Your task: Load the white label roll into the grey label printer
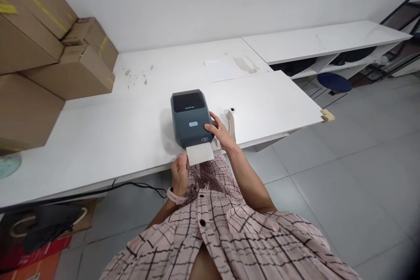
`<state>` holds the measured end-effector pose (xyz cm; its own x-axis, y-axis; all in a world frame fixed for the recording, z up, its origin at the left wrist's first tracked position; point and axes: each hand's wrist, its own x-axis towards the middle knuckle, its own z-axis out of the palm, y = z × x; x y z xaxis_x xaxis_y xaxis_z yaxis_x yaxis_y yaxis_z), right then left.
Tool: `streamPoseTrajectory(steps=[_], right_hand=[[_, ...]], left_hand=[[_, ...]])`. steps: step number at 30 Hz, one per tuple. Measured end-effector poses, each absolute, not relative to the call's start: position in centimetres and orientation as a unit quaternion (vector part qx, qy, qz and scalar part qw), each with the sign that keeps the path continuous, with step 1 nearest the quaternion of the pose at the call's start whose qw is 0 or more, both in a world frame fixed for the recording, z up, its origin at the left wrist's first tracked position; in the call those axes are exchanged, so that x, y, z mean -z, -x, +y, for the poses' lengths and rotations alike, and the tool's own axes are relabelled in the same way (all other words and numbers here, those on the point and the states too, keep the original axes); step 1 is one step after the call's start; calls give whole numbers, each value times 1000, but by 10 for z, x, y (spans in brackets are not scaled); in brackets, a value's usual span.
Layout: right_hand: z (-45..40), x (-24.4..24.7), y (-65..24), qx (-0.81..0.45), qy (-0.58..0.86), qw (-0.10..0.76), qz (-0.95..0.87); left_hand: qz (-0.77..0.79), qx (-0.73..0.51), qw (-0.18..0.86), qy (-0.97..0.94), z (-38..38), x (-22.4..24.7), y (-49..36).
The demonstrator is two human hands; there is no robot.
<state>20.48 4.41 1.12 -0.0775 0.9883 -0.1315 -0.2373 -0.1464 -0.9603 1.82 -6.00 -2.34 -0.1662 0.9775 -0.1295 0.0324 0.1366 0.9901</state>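
Note:
A dark grey label printer (191, 118) sits near the front edge of a white table (108, 140). A white label (200, 153) sticks out of its front slot, past the table edge. My left hand (180, 173), with a watch on the wrist, pinches the label's left edge. My right hand (219, 131) rests against the printer's right front side, fingers spread on its casing. A cream label roll holder (231, 119) stands just right of the printer, behind my right hand.
Stacked cardboard boxes (49, 48) fill the table's left side. A sheet of paper (220, 70) lies further back. A black cable (138, 186) hangs under the front edge. A low white shelf (324, 41) and a blue stool (334, 82) are at right, over a tiled floor.

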Motion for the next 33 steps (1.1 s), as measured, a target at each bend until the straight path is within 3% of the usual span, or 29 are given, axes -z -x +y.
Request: streamPoseTrajectory(steps=[5, 9, 15, 21, 27, 33], right_hand=[[43, -13, -202, -601, 456, 504, -420], [43, -13, -202, -600, 458, 507, -415], [42, -16, -200, -605, 460, 504, -411], [53, -43, -192, -481, 491, 501, -526], [67, -48, -184, -363, 518, 447, -632], [64, -50, -183, -333, 519, 414, -669]], left_hand=[[502, -452, 657, -334, -48, 2, -31], [469, -458, 696, -295, -40, -13, -35], [499, -455, 654, -342, -43, 13, -28], [538, -441, 602, -393, -49, 23, -16], [592, -522, 490, -371, -50, 15, 6], [578, -625, 339, -399, -19, 0, 3]])
